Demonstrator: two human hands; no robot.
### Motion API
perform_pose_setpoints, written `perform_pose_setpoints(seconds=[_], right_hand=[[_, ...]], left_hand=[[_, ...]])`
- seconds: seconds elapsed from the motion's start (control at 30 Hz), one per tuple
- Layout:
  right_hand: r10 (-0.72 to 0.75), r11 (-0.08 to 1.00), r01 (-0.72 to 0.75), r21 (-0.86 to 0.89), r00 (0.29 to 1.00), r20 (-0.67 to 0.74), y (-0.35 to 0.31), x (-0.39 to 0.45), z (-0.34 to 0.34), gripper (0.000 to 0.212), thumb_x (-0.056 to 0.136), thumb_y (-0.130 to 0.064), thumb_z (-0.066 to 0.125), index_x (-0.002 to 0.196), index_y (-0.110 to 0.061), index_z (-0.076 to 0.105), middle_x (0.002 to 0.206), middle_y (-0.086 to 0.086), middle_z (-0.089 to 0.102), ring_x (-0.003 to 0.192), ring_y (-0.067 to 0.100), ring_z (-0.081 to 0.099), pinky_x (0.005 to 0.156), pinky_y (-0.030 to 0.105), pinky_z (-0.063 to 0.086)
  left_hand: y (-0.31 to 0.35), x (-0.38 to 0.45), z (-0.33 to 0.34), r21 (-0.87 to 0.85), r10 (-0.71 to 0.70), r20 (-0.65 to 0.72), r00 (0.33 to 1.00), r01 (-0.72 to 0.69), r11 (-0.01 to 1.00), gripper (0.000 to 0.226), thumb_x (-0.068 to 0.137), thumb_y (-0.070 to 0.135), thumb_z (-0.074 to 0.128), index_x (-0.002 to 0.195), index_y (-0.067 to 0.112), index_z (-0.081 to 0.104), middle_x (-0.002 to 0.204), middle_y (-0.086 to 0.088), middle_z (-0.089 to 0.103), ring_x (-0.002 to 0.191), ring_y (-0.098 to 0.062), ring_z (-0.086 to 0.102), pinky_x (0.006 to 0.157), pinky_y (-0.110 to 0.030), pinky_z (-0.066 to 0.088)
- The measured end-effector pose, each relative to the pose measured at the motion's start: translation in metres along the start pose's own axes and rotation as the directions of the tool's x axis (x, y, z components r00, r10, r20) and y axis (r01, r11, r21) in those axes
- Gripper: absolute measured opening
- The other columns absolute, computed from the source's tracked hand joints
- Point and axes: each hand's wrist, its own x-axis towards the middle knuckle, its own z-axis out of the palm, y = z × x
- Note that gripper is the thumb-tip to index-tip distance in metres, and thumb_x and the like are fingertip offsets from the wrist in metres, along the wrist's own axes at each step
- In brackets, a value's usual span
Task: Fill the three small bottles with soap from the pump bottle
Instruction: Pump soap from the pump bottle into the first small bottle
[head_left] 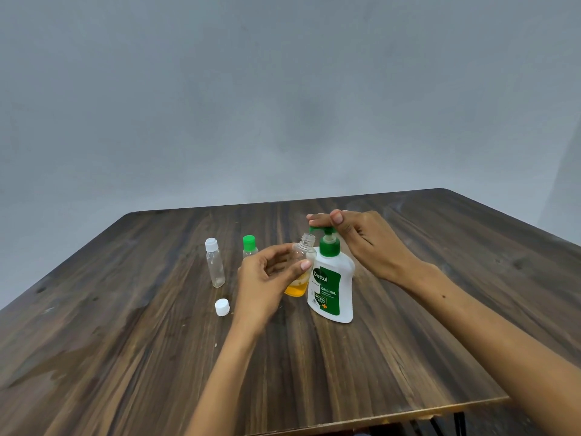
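Spill hazards, first bottle under the spout

Item 1, left of centre: white-capped bottle (215, 265), clear, upright, seemingly empty, cap on. Risk: low; well apart from both hands.

Item 2, below it: loose white cap (222, 307) lying on the wooden table (125, 357), probably belonging to the bottle in hand. Risk: a sweeping wrist could roll it off.

Item 3, centre: green-capped bottle (249, 247), upright, partly hidden behind the left hand (267, 278); contents cannot be told. Risk: knocked over if that hand draws back carelessly.

Item 4, centre: open bottle (301, 265), uncapped, a shallow layer of orange soap at its base, tilted with its mouth toward the nozzle. Left hand grasps it, thumb across the front and fingers curled behind. Risk: mouth sits just beside and below the spout tip, narrow target; any drift and soap would run down the outside or onto the table. Slick walls would then loosen the grip.

Item 5, right of centre: pump bottle (331, 284), white with green label, standing on the table. Right hand (361, 240) rests over the green pump head, fingers laid flat on top, grasping nothing. Risk: nothing holds the body; an off-centre push could tip or slide it. A hard stroke could overshoot the mouth.

Status, by judgement: one bottle barely begun, two untouched
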Motion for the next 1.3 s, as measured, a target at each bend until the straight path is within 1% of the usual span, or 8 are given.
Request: perform_pose_setpoints(seconds=[0.2, 0.27, 0.4, 0.6, 0.87, 1.0, 1.2, 1.3], right_hand=[[0.020, 1.000, -0.019, -0.017, 1.000, 0.007, 0.0071, -0.0037, 0.0031, 0.083, 0.085, -0.081, 0.014, 0.110, -0.028, 0.073, 0.112, -0.012, 0.071, 0.104, 0.014, 0.066, 0.089, 0.048, 0.051], [0.008, 1.000, -0.008, -0.027, 1.000, 0.006, 0.0049, -0.0031, 0.0016, 0.086, 0.084, -0.081, 0.012, 0.111, -0.025, 0.073, 0.114, -0.011, 0.070, 0.108, 0.011, 0.065, 0.096, 0.046, 0.048], [-0.023, 0.999, 0.023, -0.038, 1.000, 0.012, -0.0004, 0.0010, 0.0000, 0.091, 0.083, -0.082, 0.010, 0.112, -0.022, 0.072, 0.120, -0.012, 0.067, 0.113, 0.005, 0.061, 0.103, 0.044, 0.045], [0.019, 0.999, -0.019, -0.041, 1.000, 0.019, 0.0082, -0.0025, 0.0026, 0.086, 0.083, -0.083, 0.013, 0.108, -0.028, 0.074, 0.108, -0.010, 0.072, 0.099, 0.014, 0.067, 0.083, 0.047, 0.052], [-0.009, 0.997, 0.009, -0.080, 1.000, 0.009, 0.0037, 0.0002, 0.0009, 0.087, 0.083, -0.082, 0.009, 0.113, -0.028, 0.071, 0.117, -0.014, 0.068, 0.108, 0.011, 0.064, 0.090, 0.045, 0.051], [-0.010, 0.993, 0.009, -0.115, 1.000, -0.011, 0.0064, -0.0050, 0.0053, 0.086, 0.084, -0.082, 0.009, 0.113, -0.029, 0.071, 0.112, -0.010, 0.071, 0.100, 0.016, 0.067, 0.082, 0.046, 0.053], [-0.059, 0.993, 0.060, -0.103, 0.998, 0.005, 0.0037, -0.0030, 0.0035, 0.089, 0.086, -0.078, 0.009, 0.120, -0.020, 0.068, 0.127, -0.011, 0.063, 0.118, 0.009, 0.059, 0.100, 0.045, 0.046], [-0.050, 0.996, 0.049, -0.069, 0.999, -0.015, 0.0087, -0.0064, 0.0064, 0.083, 0.088, -0.077, 0.014, 0.117, -0.022, 0.069, 0.124, -0.011, 0.065, 0.118, 0.007, 0.059, 0.094, 0.045, 0.050]], left_hand=[[-0.0016, 0.0014, 0.0002, 0.022, 0.004, 0.004, 1.000, -0.004, 1.000, 0.033, 0.068, 0.024, 0.079, 0.100, 0.024, 0.070, 0.099, 0.000, 0.075, 0.093, -0.009, 0.072, 0.078, -0.017, 0.055], [-0.0017, 0.0008, 0.0003, 0.010, 0.003, 0.009, 1.000, -0.003, 1.000, 0.030, 0.072, 0.018, 0.079, 0.099, 0.024, 0.070, 0.099, 0.000, 0.075, 0.093, -0.010, 0.072, 0.077, -0.017, 0.055], [-0.0013, -0.0005, -0.0005, 0.016, 0.005, 0.008, 1.000, -0.005, 1.000, 0.036, 0.066, 0.028, 0.078, 0.101, 0.023, 0.071, 0.099, -0.001, 0.076, 0.094, -0.011, 0.072, 0.079, -0.018, 0.055], [-0.0033, 0.0004, -0.0027, 0.018, 0.009, -0.003, 1.000, -0.009, 1.000, 0.035, 0.065, 0.029, 0.078, 0.098, 0.025, 0.071, 0.096, 0.001, 0.076, 0.093, -0.010, 0.072, 0.079, -0.018, 0.055], [-0.0059, 0.0005, -0.0034, 0.021, 0.007, -0.011, 1.000, -0.007, 1.000, 0.039, 0.064, 0.030, 0.078, 0.102, 0.021, 0.071, 0.098, -0.001, 0.076, 0.094, -0.012, 0.072, 0.080, -0.020, 0.056], [-0.0077, 0.0010, -0.0029, 0.042, 0.002, -0.007, 1.000, -0.002, 0.999, 0.049, 0.063, 0.032, 0.078, 0.109, 0.014, 0.070, 0.100, -0.001, 0.075, 0.095, -0.012, 0.072, 0.083, -0.021, 0.056], [-0.0082, -0.0004, -0.0028, 0.059, -0.001, -0.005, 1.000, 0.002, 0.998, 0.048, 0.063, 0.034, 0.077, 0.107, 0.018, 0.070, 0.102, 0.000, 0.075, 0.097, -0.011, 0.071, 0.085, -0.022, 0.056], [-0.0054, 0.0003, -0.0024, 0.048, 0.004, 0.003, 1.000, -0.004, 0.999, 0.046, 0.063, 0.033, 0.077, 0.106, 0.019, 0.069, 0.101, 0.001, 0.075, 0.095, -0.009, 0.071, 0.081, -0.018, 0.056]])
